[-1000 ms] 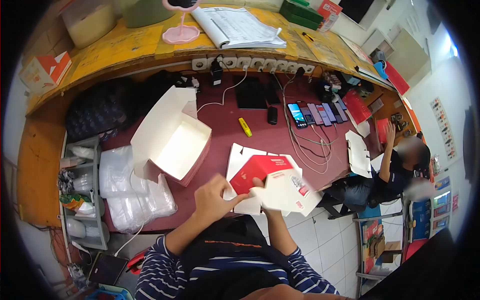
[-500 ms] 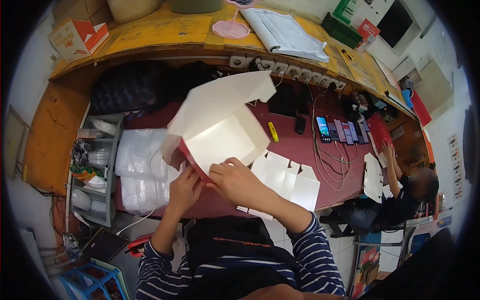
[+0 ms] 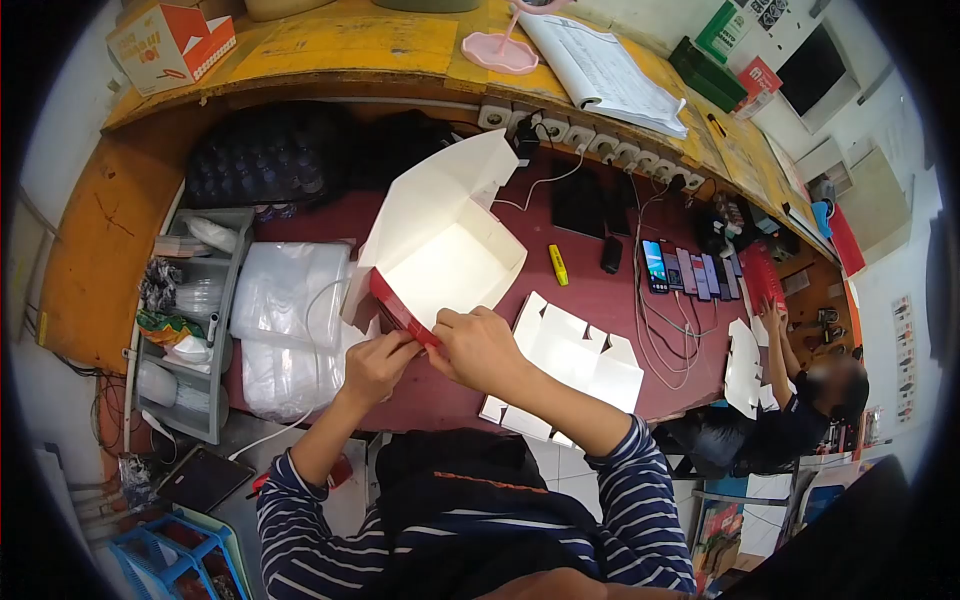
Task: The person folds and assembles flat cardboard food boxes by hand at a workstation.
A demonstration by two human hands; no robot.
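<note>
A partly folded cardboard box [image 3: 440,265], white inside and red outside, is tilted above the maroon table with its lid flap raised. At its near corner, my left hand [image 3: 380,366] pinches the red wall from outside. My right hand [image 3: 478,350] grips the same corner close beside it, fingers curled over the edge. The fingertips of both hands are partly hidden by the cardboard. To the right of the box, flat white box blanks [image 3: 585,362] lie on the table. Stacked clear plastic bags [image 3: 285,335] lie left of my left hand.
A grey compartment tray [image 3: 228,330] with packed items stands at the left. Several phones [image 3: 690,272], cables and a yellow highlighter [image 3: 557,265] lie on the table [image 3: 600,290]. A power strip [image 3: 610,150] runs beneath the yellow shelf [image 3: 340,50]. Another person [image 3: 790,410] works at the right, hands on red cardboard.
The box has tilted and moved slightly, its raised lid swinging inward to the left. My hands stay at its near corner, the right slightly lower. The whole view has shifted a little.
</note>
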